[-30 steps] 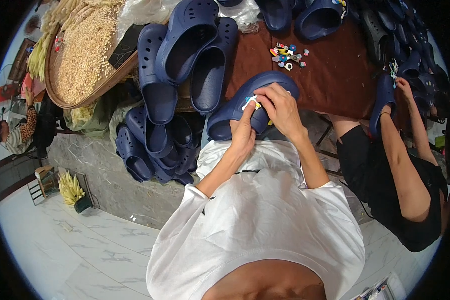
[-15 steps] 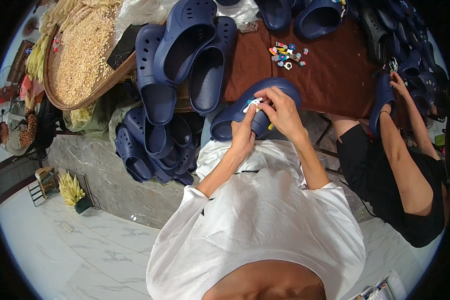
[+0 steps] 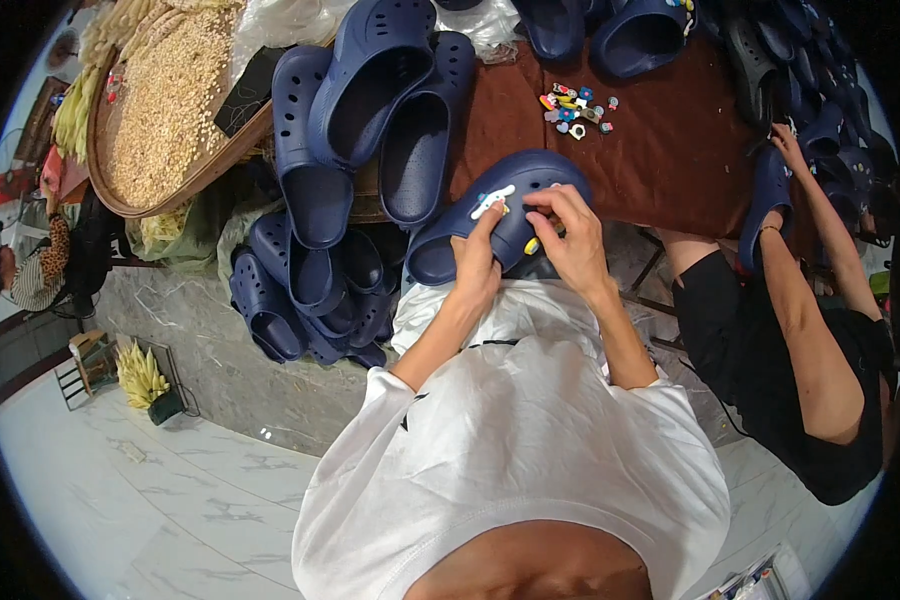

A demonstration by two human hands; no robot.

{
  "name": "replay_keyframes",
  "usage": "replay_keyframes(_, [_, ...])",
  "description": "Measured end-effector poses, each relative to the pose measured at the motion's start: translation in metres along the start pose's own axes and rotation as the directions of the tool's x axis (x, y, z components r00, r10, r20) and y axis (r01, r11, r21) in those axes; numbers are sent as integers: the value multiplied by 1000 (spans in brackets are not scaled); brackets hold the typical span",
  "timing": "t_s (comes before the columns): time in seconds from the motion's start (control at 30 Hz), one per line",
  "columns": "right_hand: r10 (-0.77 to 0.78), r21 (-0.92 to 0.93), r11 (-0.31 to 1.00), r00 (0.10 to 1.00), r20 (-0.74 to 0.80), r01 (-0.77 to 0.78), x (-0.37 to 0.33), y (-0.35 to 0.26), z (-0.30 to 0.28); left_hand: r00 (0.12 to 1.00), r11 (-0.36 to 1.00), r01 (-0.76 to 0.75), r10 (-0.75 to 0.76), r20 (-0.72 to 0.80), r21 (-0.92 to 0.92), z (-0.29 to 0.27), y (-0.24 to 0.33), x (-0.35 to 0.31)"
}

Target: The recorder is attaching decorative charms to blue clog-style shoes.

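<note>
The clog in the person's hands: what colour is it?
The clog is dark blue; it shows best in the head view.

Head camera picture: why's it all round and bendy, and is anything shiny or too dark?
In the head view, a wide fisheye bends the pale floor's lines and leaves black corners; in the head view, clear plastic glints up top; in the head view, far-right clogs look dim, but the middle blue clog shows clearly.
</note>
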State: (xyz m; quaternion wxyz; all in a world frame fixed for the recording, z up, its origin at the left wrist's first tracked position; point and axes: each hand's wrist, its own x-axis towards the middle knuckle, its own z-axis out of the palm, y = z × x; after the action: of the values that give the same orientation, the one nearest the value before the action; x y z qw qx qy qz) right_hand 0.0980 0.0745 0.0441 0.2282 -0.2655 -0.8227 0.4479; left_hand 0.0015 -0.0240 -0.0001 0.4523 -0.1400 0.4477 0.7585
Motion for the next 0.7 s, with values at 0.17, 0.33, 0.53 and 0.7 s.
replay_keyframes(0.17, [48, 8, 999, 997, -61, -48, -10, 1, -4, 997, 994, 72, -75, -25, -86, 0, 1, 0])
replay_keyframes(0.33, [15, -52, 998, 993, -119, -22, -11, 5, -10, 954, 912, 301, -288, 88, -280, 2, 13, -4])
replay_keyframes(0.53, [42, -5, 999, 981, -189, -44, 2, 9, -16, 958, 917, 285, -280, 58, -279, 3, 13, 0])
replay_keyframes(0.7, [45, -88, 993, 946, -322, -77, 27, 35, -27, 965, 908, 264, -248, 90, -324, 10, 25, 3])
